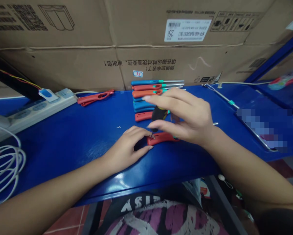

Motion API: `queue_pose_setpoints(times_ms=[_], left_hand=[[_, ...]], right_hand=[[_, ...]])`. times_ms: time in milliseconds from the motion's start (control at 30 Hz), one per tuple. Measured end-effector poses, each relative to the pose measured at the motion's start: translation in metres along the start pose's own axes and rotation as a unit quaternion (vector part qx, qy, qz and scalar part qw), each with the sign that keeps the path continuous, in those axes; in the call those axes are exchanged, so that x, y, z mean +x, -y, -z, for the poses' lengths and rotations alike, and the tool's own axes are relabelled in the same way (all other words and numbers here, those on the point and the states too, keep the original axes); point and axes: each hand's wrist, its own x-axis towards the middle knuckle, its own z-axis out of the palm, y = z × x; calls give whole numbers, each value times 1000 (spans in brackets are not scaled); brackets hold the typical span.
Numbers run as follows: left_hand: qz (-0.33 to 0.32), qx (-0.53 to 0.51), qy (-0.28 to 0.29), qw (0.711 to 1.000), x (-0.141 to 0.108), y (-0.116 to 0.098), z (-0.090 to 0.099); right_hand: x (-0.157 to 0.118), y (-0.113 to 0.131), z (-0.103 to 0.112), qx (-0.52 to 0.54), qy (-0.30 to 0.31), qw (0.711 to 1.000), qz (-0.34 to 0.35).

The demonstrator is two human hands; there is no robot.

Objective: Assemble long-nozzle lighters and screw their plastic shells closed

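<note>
Under my left hand (126, 145) lies a red long-nosed lighter (161, 138), flat on the blue table; the thumb and fingers close about its near end. My right hand (191, 112) is wrapped round a short screwdriver (159, 115) with a black and yellow handle, held upright above that lighter. Its tip points down at the red handle beside my left fingertips; whether it sits in a screw is too small to tell. My right hand and wrist hide part of the lighter's far end. Just beyond, several blue, red and orange lighters (146, 94) lie in a row.
Tiny screws (118, 126) lie left of my hands. A red lighter casing (95, 97), a power strip (42, 106) and coiled white cable (7, 166) are farther left. On the right are a metal rod (221, 93) and a phone (256, 129). A cardboard box (87, 65) stands behind.
</note>
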Motion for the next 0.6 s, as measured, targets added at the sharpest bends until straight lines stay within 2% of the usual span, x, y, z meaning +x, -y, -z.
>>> queue_pose_setpoints(times_ms=[133,267,400,533,600], left_hand=[[2,6,0,1000,1,0,0],[-2,4,-1,1000,1,0,0],[2,7,-3,1000,0,0,0],[-6,7,-5,1000,0,1,0],[-2,4,-3,1000,1,0,-1]], right_hand=[[1,1,1,31,22,999,-7],[1,1,0,7,-6,1000,3],[1,2,-2,46,22,999,-1],[0,3,-3,21,-22,999,24],[0,4,-2,14,-19,1000,13]])
